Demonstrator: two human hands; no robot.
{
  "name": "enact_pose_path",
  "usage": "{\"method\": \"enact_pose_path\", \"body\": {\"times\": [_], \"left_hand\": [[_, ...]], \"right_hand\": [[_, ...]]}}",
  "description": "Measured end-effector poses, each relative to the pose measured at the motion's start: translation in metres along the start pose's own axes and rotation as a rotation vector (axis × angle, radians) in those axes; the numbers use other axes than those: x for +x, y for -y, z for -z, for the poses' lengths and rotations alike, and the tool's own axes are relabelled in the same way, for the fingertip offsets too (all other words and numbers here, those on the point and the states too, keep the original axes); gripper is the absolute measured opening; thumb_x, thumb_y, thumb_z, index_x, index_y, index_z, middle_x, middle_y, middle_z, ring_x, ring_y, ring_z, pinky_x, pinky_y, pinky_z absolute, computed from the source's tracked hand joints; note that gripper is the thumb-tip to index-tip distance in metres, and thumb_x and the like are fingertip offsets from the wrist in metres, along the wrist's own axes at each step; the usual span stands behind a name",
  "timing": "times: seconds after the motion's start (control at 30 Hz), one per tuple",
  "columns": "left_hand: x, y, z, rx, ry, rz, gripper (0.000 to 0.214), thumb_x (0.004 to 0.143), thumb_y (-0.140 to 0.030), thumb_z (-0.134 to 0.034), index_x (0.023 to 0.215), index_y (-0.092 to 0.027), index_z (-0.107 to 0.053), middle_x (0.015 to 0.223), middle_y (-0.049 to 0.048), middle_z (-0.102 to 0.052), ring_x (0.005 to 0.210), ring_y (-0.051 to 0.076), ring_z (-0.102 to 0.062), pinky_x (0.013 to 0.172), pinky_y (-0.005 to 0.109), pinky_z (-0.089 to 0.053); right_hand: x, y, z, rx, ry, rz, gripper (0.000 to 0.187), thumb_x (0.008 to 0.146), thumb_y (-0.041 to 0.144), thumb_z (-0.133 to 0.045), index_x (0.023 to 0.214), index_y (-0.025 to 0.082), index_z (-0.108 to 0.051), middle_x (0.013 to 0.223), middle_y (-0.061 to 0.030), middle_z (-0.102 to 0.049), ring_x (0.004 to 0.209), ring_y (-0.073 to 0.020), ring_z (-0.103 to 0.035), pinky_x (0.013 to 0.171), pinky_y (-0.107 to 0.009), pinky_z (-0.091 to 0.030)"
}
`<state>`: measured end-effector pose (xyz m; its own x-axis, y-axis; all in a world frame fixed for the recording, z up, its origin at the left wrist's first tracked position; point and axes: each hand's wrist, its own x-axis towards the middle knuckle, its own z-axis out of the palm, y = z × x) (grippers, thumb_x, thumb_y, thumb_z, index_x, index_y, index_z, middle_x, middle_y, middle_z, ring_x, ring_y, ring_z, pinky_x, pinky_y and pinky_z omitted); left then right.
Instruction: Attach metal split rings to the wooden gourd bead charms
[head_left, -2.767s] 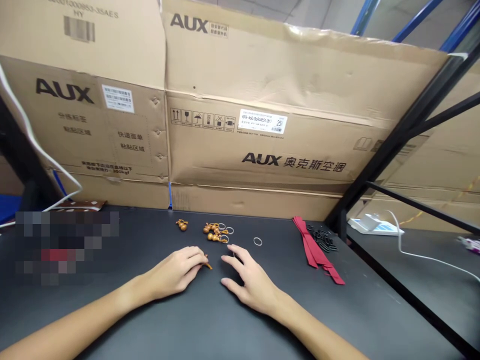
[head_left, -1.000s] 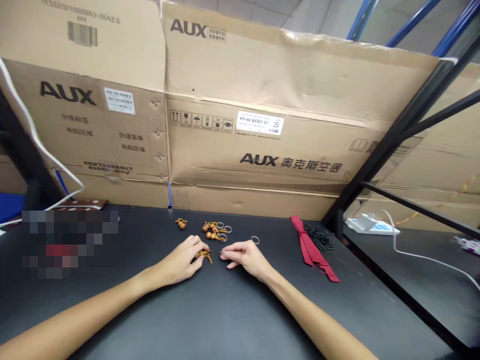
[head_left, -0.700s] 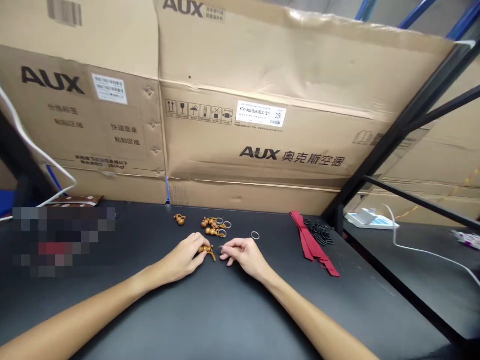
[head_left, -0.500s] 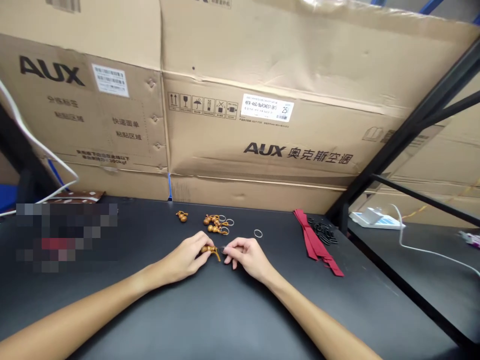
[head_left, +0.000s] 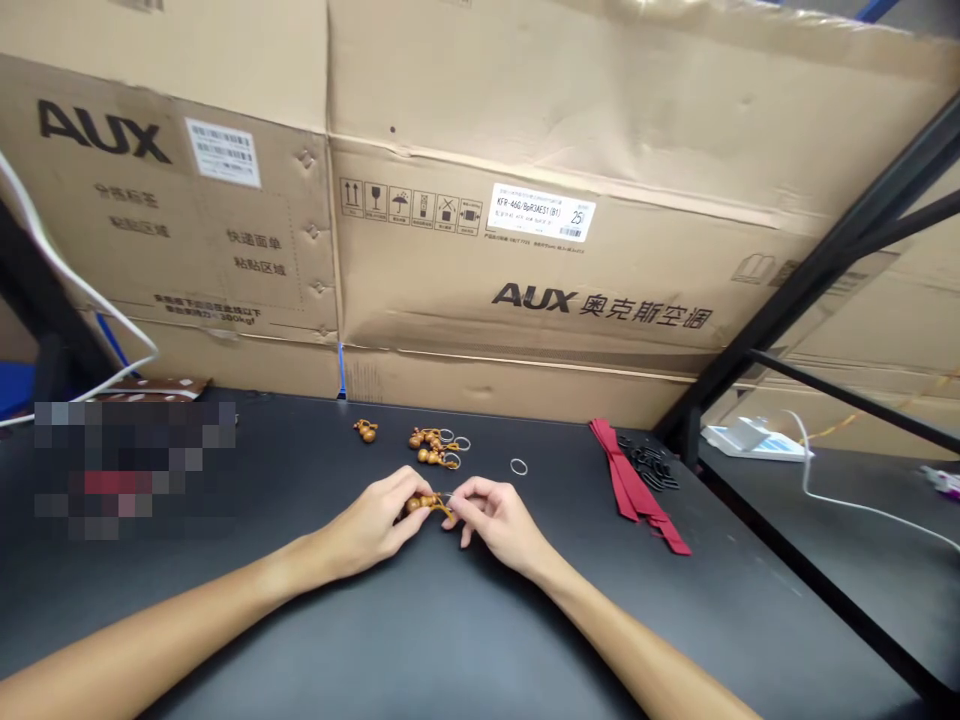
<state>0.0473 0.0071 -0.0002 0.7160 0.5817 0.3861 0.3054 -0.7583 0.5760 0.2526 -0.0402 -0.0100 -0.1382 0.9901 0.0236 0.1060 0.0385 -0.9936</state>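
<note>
Pinched in my left hand (head_left: 382,520) is a small brown gourd pendant (head_left: 420,503) with a yellow-orange cord loop (head_left: 444,508) pointing right. My right hand (head_left: 491,520) has its thumb and fingers closed on a metal key ring (head_left: 448,496), mostly hidden by the fingertips. Cord and ring meet between the two hands; whether one passes through the other I cannot tell. Beyond my hands lies a cluster of gourd pendants (head_left: 429,457) with key rings attached. A single gourd pendant (head_left: 366,432) rests to its left, and a loose key ring (head_left: 519,467) to its right.
Red ribbon strips (head_left: 637,485) lie on the black table (head_left: 450,640) at the right, beside a pile of black pieces (head_left: 651,465). Cardboard boxes (head_left: 525,350) stand behind. A black metal frame (head_left: 750,345) slants along the right side. A blurred-out patch covers the left.
The cord loop has moved right, up to the fingers of my right hand and the key ring. The view has shifted slightly.
</note>
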Motion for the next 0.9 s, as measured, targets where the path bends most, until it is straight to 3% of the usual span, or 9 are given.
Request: {"method": "enact_pose_path", "body": {"times": [0.6, 0.9], "left_hand": [[-0.002, 0.0021, -0.001, 0.032, -0.016, -0.053, 0.012, 0.091, -0.018, -0.045, 0.1, -0.019, -0.054, 0.093, 0.0043, -0.056, 0.077, 0.014, -0.056, 0.073, 0.026, -0.047], [-0.0026, -0.0003, 0.0007, 0.021, -0.002, -0.101, 0.013, 0.093, -0.019, -0.045, 0.102, -0.019, -0.054, 0.096, 0.0055, -0.057, 0.083, 0.016, -0.058, 0.078, 0.028, -0.049]], "right_hand": [[-0.004, 0.0009, -0.002, -0.042, 0.016, 0.053, 0.031, 0.077, 0.047, -0.066, 0.074, 0.016, -0.06, 0.066, -0.0015, -0.063, 0.047, -0.0099, -0.052, 0.048, -0.024, -0.045], [-0.0024, -0.0021, -0.0019, -0.212, -0.045, 0.186, 0.024, 0.078, 0.037, -0.066, 0.066, 0.017, -0.061, 0.093, -0.0039, -0.06, 0.054, -0.007, -0.049, 0.051, -0.022, -0.043]]}}
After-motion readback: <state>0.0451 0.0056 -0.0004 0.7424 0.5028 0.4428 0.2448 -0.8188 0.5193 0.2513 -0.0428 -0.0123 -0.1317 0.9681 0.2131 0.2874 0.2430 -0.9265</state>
